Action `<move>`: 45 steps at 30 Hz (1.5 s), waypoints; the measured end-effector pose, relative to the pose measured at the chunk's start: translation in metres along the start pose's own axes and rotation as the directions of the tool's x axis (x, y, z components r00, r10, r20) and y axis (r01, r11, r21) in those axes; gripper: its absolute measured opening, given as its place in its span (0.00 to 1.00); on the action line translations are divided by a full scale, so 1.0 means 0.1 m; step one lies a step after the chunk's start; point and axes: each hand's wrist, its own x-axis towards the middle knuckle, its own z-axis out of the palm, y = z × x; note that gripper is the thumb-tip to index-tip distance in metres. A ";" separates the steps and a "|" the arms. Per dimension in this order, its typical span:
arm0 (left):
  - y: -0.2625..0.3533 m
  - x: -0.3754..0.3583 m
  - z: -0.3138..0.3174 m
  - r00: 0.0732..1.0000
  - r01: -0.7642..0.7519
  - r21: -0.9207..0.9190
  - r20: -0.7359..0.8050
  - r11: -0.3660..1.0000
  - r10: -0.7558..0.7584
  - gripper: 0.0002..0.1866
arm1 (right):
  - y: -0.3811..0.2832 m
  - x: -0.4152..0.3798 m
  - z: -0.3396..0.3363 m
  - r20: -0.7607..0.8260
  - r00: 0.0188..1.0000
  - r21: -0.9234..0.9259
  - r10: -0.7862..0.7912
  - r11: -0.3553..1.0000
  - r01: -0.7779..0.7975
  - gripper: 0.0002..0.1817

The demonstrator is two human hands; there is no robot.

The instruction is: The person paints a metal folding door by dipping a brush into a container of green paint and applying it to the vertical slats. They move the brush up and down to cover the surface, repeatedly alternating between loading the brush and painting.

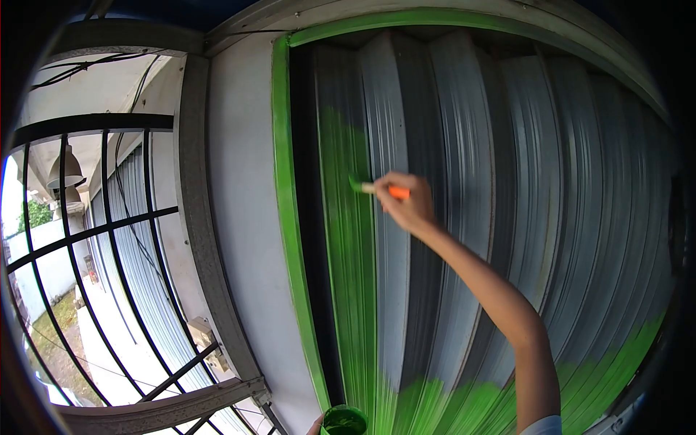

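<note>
My right hand (pixel 407 201) is closed around a paintbrush (pixel 367 187) with an orange-ended handle. Its green-coated bristles touch the leftmost fold of a grey corrugated metal folding door (pixel 464 181). That fold is green over most of its height, with bare grey above, and the lower parts of the other folds are green too. At the bottom edge, my left hand (pixel 316 425) grips a small can of green paint (pixel 344 420); only a little of this hand shows, at the can's left side.
A green door frame (pixel 286 167) borders the folds on the left and top. Left of it is a white wall panel (pixel 243 181), then a window with black bars (pixel 109 239). Cables (pixel 87 67) hang near the window top, and a lamp (pixel 67 170) shows beyond the bars.
</note>
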 end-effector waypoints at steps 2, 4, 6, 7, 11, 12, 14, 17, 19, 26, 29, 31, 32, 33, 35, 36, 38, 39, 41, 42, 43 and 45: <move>0.04 -0.03 0.00 1.000 -0.015 0.005 -0.010 1.000 0.015 0.46 | -0.07 -0.35 -0.04 0.123 0.992 -0.038 -0.028 0.999 0.033 0.07; 0.00 -0.05 -0.02 1.000 0.014 -0.034 0.008 0.999 -0.014 0.46 | -0.16 -0.48 -0.09 0.201 0.979 -0.018 0.014 1.000 -0.010 0.08; 0.00 -0.04 -0.02 1.000 0.025 -0.030 0.011 0.999 -0.025 0.47 | -0.22 -0.43 -0.11 0.244 0.969 -0.002 0.041 0.999 -0.042 0.09; 0.04 -0.04 -0.03 1.000 0.024 -0.002 0.007 1.000 -0.023 0.47 | -0.24 -0.29 -0.09 0.245 0.968 0.006 0.053 0.998 -0.057 0.09; 0.19 -0.04 -0.03 1.000 -0.012 -0.079 -0.014 0.997 0.011 0.46 | -0.24 0.44 -0.03 0.126 0.992 -0.030 0.025 0.999 -0.021 0.10; 0.16 -0.03 -0.03 1.000 0.000 -0.092 -0.018 0.996 -0.001 0.46 | -0.25 0.68 -0.04 0.007 0.996 -0.028 -0.086 0.996 0.086 0.10; 0.08 -0.06 -0.02 0.999 0.036 -0.116 -0.015 0.993 -0.038 0.46 | -0.29 1.01 -0.09 -0.135 0.986 0.031 -0.100 0.994 0.105 0.09; 0.13 -0.07 -0.01 0.999 0.002 -0.029 -0.036 1.000 -0.003 0.46 | -0.33 1.18 -0.11 -0.165 0.986 0.112 0.030 0.994 -0.012 0.09; 0.14 -0.07 -0.02 0.999 -0.010 -0.005 -0.033 1.000 0.010 0.45 | -0.20 1.01 0.00 -0.154 0.986 -0.012 -0.065 0.998 0.064 0.09; 0.05 -0.14 0.02 1.000 -0.001 0.022 -0.025 1.000 0.002 0.45 | -0.30 -0.19 -0.01 0.211 0.975 -0.018 -0.075 0.997 0.080 0.09; -0.04 -0.15 0.07 1.000 0.008 -0.046 -0.008 0.999 -0.008 0.45 | -0.36 -0.38 -0.07 0.361 0.931 -0.051 -0.052 0.996 0.075 0.09; 0.05 -0.14 0.09 1.000 0.011 -0.065 -0.011 0.998 -0.011 0.46 | -0.33 -0.40 -0.04 0.404 0.914 -0.029 -0.031 0.999 0.046 0.09; 0.08 -0.15 0.09 1.000 0.014 -0.073 -0.011 0.997 -0.015 0.46 | -0.29 -0.35 -0.02 0.380 0.925 -0.035 -0.015 0.999 0.030 0.09; 0.06 -0.17 0.09 1.000 0.012 -0.107 -0.005 0.994 -0.013 0.46 | -0.23 -0.18 -0.01 0.354 0.935 -0.041 -0.001 0.999 0.016 0.09; 0.00 -0.18 0.09 1.000 0.005 -0.175 0.000 0.985 -0.005 0.47 | -0.20 0.19 -0.01 0.314 0.948 -0.073 0.058 0.997 -0.037 0.09; 0.00 -0.17 0.08 1.000 0.010 -0.154 0.000 0.988 -0.011 0.47 | -0.24 0.38 -0.04 0.299 0.949 -0.099 0.105 0.992 -0.078 0.09; 0.03 -0.18 0.06 1.000 0.022 -0.114 -0.003 0.993 -0.023 0.47 | -0.33 0.69 -0.07 0.093 0.996 -0.135 -0.019 0.990 0.031 0.09; -0.13 -0.15 0.05 1.000 0.022 -0.084 -0.015 0.996 -0.023 0.48 | -0.34 0.85 -0.09 -0.013 0.998 -0.076 -0.055 0.996 0.054 0.08; -0.48 -0.15 0.02 0.999 0.030 -0.039 -0.027 0.999 -0.031 0.48 | -0.34 1.03 -0.11 -0.226 0.969 0.034 -0.095 0.994 0.105 0.08; -0.54 -0.16 0.01 0.999 0.034 -0.027 -0.031 0.999 -0.035 0.49 | -0.29 1.01 -0.07 -0.198 0.975 0.020 -0.100 0.994 0.106 0.08; -0.40 -0.16 0.00 0.999 0.037 -0.032 -0.030 0.999 -0.038 0.49 | -0.23 0.96 -0.02 -0.170 0.980 0.005 -0.105 0.994 0.107 0.08; -0.07 -0.14 0.01 0.999 0.040 -0.052 -0.025 0.998 -0.042 0.49 | -0.19 0.78 0.02 -0.082 0.988 -0.055 -0.127 0.991 0.123 0.08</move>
